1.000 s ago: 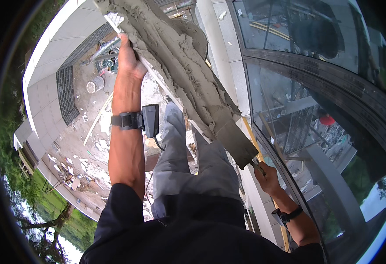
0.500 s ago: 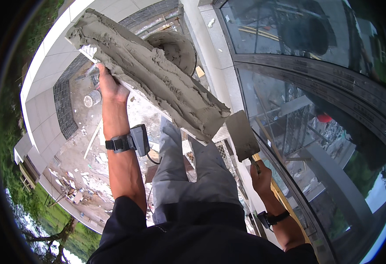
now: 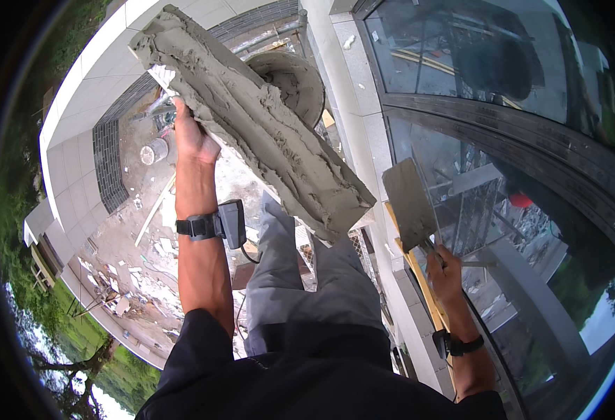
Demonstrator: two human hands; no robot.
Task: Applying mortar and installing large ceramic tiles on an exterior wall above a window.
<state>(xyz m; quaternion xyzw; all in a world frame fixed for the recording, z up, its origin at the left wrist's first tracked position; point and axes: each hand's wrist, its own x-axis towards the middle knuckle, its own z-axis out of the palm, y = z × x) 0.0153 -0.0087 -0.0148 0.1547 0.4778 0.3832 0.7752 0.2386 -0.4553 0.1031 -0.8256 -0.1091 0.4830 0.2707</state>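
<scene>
Mortar-laden slab held across the body, trowel drawn clear to the right.
The right hand is closed round the handle of a rectangular trowel, its blade coated grey; the left hand grips the near long edge of a pale, narrow slab, thumb at the rim, fingers hidden beneath. The slab slants before the body under ridged mortar. Beyond it stands a mortar bucket; well below, a white pail on the littered ground. Good practice, as judged here, is to keep the slab level and draw the blade at a shallow angle, thickening thin edges. One second earlier the blade lay against the slab's lower end; now the two are apart.
</scene>
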